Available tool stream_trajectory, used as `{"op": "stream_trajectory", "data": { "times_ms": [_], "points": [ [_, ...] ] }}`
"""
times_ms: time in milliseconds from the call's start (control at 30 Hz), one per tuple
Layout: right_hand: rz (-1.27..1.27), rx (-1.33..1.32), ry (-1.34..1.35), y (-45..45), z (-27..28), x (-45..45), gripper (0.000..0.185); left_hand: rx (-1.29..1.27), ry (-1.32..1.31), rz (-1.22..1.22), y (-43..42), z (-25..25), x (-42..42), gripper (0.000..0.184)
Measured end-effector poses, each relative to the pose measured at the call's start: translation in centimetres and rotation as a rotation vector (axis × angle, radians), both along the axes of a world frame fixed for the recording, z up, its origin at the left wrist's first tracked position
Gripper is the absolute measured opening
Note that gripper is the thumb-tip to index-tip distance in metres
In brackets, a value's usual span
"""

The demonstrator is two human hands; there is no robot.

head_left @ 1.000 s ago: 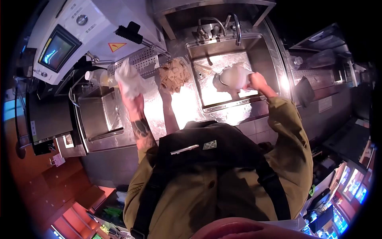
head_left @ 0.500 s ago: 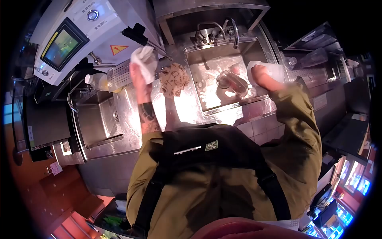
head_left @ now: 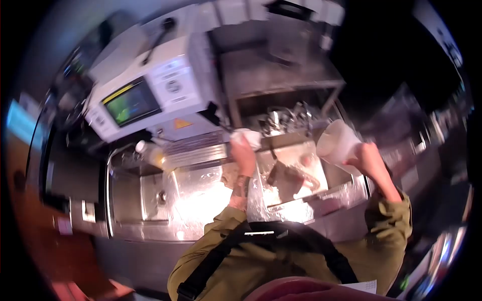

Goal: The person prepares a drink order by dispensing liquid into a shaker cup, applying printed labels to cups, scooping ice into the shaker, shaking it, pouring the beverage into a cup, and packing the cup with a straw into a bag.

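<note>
White translucent container [head_left: 339, 142] tilted on its side above the right part of the large sink basin [head_left: 346, 176], its wide mouth toward the upper left. Right hand [head_left: 369, 159] has it from the lower right, fingers curled partway round the wall, grip closed to the container's width. Left hand [head_left: 243, 153] closed on a bunched white cloth [head_left: 251, 138], near the basin's back left corner; how tightly, blur does not show. Tan patterned item [head_left: 230, 175] just beside the left wrist, partly hidden. Inside the basin, a dark see-through object [head_left: 290, 181], shape unclear. Metal faucets [head_left: 283, 120] behind it, smeared. Farther left: ribbed metal drip tray [head_left: 197, 155], capped bottle with yellowish contents [head_left: 150, 153], small sink [head_left: 136, 198] with round drain. White machine [head_left: 173, 85], lit screen, behind the tray.
</note>
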State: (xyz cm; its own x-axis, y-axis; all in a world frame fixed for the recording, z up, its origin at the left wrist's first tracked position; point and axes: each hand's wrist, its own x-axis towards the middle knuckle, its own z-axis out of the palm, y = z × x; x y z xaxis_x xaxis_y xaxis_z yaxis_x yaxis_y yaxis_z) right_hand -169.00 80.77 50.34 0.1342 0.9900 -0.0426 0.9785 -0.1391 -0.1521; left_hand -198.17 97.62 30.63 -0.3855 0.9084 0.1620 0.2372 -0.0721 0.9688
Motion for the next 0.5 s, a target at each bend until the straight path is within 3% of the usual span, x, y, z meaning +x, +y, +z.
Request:
{"op": "stream_trajectory", "data": {
  "times_ms": [67,100,167,233,400,500],
  "points": [
    [-0.077,0.059,0.152,1.3,4.4,-2.5,0.030,-0.174,-0.013,-0.189,0.5,-2.0,-0.7,0.032],
    [-0.063,0.277,0.813,2.4,4.2,-4.2,0.025,-0.207,-0.017,-0.322,-0.7,-3.9,-1.0,0.035],
    [-0.007,0.269,0.938,7.0,2.7,-2.5,0.025,-0.254,-0.012,-0.465,-4.7,-6.7,-0.9,0.040],
    [0.073,0.435,1.029,14.6,-0.8,-1.9,0.023,-0.273,-0.035,-0.487,-9.0,-7.0,-0.1,0.046],
    [0.257,0.563,0.351,32.4,-8.0,-6.1,0.030,-0.263,-0.275,-0.520,-14.4,-1.4,-3.8,0.053],
    [0.497,0.871,-0.450,42.5,-13.2,-2.5,0.033,-0.111,-0.308,-0.359,-15.5,1.1,-6.3,0.050]
  ]
}}
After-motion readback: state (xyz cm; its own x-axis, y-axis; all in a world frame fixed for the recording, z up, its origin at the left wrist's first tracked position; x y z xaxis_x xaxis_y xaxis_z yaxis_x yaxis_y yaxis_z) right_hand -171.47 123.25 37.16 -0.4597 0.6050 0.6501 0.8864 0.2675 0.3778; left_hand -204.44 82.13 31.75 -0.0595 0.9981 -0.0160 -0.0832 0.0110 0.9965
